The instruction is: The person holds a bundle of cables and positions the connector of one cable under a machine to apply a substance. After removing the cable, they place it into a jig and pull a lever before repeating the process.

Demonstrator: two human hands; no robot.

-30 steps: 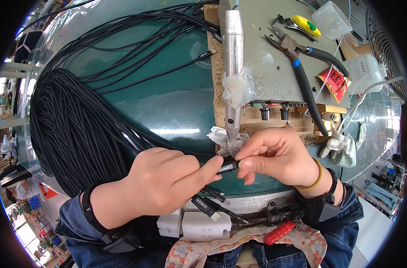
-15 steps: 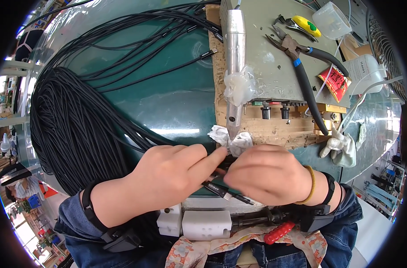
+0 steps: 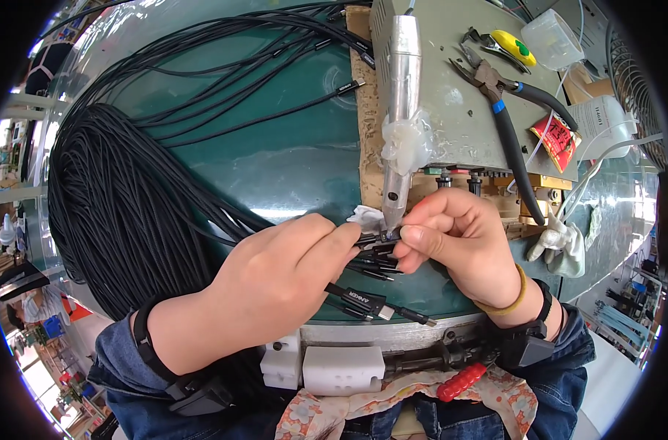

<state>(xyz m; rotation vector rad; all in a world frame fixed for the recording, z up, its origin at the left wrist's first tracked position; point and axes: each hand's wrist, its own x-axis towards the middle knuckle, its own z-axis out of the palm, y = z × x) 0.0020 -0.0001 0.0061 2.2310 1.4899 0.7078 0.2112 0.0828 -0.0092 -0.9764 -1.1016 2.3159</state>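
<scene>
My left hand is closed round black cables, with one cable end reaching out past its fingers. Just below the tapered tip of a metal tube, my right hand pinches a small black piece at that cable end. A lump of clear hardened glue surrounds the tube's lower part. More cable ends show between the hands. Under my left hand, black plugs with metal tips stick out over the table's near edge. My left fingertips are partly hidden.
A thick bundle of black cables lies at the left on the green table. Black-handled pliers, yellow-handled cutters and a clear cup rest on a grey box. White blocks stand along the near edge.
My right hand has moved up and right, and its fingers now show pinching the small piece under the tube tip. My left hand has shifted slightly upward. More cable ends are visible.
</scene>
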